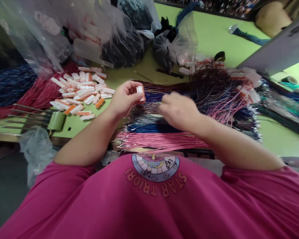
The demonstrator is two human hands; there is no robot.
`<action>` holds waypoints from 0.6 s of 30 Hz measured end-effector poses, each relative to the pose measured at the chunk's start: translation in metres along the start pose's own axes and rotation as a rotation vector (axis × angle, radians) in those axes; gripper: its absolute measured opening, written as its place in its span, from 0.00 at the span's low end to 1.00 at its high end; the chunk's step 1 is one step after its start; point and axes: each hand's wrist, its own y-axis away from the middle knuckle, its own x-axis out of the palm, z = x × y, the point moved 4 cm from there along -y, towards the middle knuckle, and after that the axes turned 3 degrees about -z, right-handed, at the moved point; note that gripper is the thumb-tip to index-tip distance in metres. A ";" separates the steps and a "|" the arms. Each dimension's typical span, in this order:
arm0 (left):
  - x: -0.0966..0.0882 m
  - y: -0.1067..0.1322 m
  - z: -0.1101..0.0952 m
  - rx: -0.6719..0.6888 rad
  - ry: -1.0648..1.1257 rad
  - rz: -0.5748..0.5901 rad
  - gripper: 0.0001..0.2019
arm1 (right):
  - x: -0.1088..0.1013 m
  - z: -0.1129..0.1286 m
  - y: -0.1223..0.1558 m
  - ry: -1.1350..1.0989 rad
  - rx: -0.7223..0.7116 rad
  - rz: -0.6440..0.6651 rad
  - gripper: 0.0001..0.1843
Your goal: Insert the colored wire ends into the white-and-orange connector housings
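A small white tag point(140, 92) is pinched between thumb and fingertips of the left hand point(124, 99), held upright just above the near edge of the cord bundles, its long axis running roughly up and down. The left grip is clamped on that tag. Just to the right of it, close but apart, the right hand point(176, 111) is curled over the cords point(149, 116); its fingers are drawn together, yet whether a strand is actually caught in them cannot be told, since the back of the hand hides them.

The cords are laid side to side under both hands, so their long axis runs from the left grip toward the right one and beyond. Pink strands point(161, 141) lie nearest the body, then blue, grey and dark ones further out. The tag is nearer the left hand by far, being in it; the strand ends are nearer the right.

Out to the left of the left grip, a heap of white and orange tags point(82, 91) is spread on the green tabletop point(214, 36), with a green spool point(56, 120) nearer the edge. Beyond the right grip, a tangle of tagged cords point(221, 86) fans out. Plastic bags point(109, 36) crowd the far side. Open room is found only in the narrow gap between the two hands.
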 end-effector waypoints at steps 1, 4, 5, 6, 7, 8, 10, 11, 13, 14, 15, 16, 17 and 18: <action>0.001 0.000 0.000 -0.011 0.009 -0.007 0.15 | 0.011 0.006 0.005 0.003 -0.033 0.064 0.20; 0.002 0.000 -0.001 -0.045 0.045 -0.027 0.15 | 0.038 0.016 0.011 -0.035 -0.052 0.154 0.19; 0.002 0.000 -0.001 -0.053 0.053 -0.031 0.15 | 0.041 0.015 0.011 -0.053 -0.027 0.144 0.19; 0.002 0.000 -0.001 -0.058 0.058 -0.030 0.15 | 0.042 0.012 0.010 -0.074 0.011 0.127 0.19; 0.003 0.000 -0.001 -0.060 0.061 -0.023 0.15 | 0.040 0.009 0.010 -0.101 0.051 0.114 0.18; 0.003 0.000 -0.001 -0.060 0.063 -0.011 0.14 | 0.037 0.005 0.011 -0.129 0.092 0.109 0.17; 0.004 0.001 -0.002 -0.059 0.063 0.014 0.15 | 0.029 -0.001 0.015 -0.158 0.139 0.143 0.17; 0.004 0.001 -0.002 -0.060 0.060 0.022 0.15 | 0.026 -0.004 0.018 -0.141 0.140 0.179 0.18; 0.005 0.002 -0.003 -0.071 0.047 0.027 0.16 | 0.022 -0.008 0.026 -0.037 0.151 0.249 0.20; 0.006 0.003 -0.003 -0.078 0.038 0.025 0.16 | 0.019 -0.011 0.031 0.033 0.177 0.264 0.20; 0.007 0.004 -0.004 -0.086 0.030 0.025 0.16 | 0.016 -0.014 0.035 0.093 0.211 0.264 0.21; 0.007 0.004 -0.005 -0.091 0.024 0.027 0.16 | 0.014 -0.017 0.039 0.125 0.238 0.255 0.21; 0.008 0.005 -0.006 -0.093 0.020 0.031 0.16 | 0.011 -0.020 0.042 0.122 0.248 0.241 0.21; 0.009 0.006 -0.007 -0.093 0.020 0.037 0.16 | 0.008 -0.021 0.045 0.083 0.238 0.226 0.20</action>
